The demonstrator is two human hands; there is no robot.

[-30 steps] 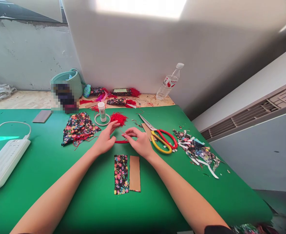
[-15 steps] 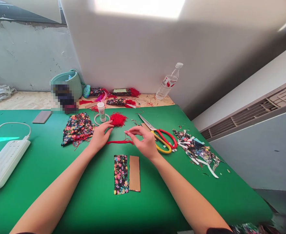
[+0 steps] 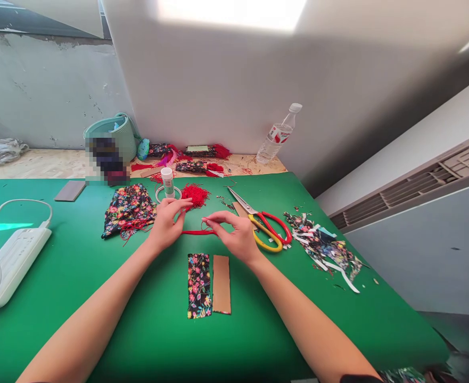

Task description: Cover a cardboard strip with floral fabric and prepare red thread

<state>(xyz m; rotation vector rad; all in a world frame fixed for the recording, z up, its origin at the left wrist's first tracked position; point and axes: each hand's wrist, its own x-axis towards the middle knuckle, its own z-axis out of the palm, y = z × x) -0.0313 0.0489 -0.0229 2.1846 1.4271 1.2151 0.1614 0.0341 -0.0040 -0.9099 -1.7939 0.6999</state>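
Note:
A bundle of red thread (image 3: 198,232) stretches across the green mat between my hands. My right hand (image 3: 236,234) is closed in a pinch on a fine red strand, just above the bundle's right end. At the left end, my left hand (image 3: 168,223) has its fingers stretched out and its thumb apart; whether its underside touches the thread is hidden. Past its fingertips lies a tangled pile of red thread (image 3: 196,196). Nearer me, a floral cloth strip (image 3: 199,287) and a brown cardboard strip (image 3: 221,284) lie side by side.
Scissors (image 3: 264,223) and cloth scraps (image 3: 326,244) lie to the right. A glue stick (image 3: 167,183) stands by a tape ring, beside folded floral cloth (image 3: 128,210). Behind are tasselled floral pieces (image 3: 192,167) and a water bottle (image 3: 278,135). A power strip (image 3: 14,266) is at left.
My left hand has turned slightly and its fingertips have shifted right. My right hand has moved a little left, still pinching the strand. The view has shifted slightly.

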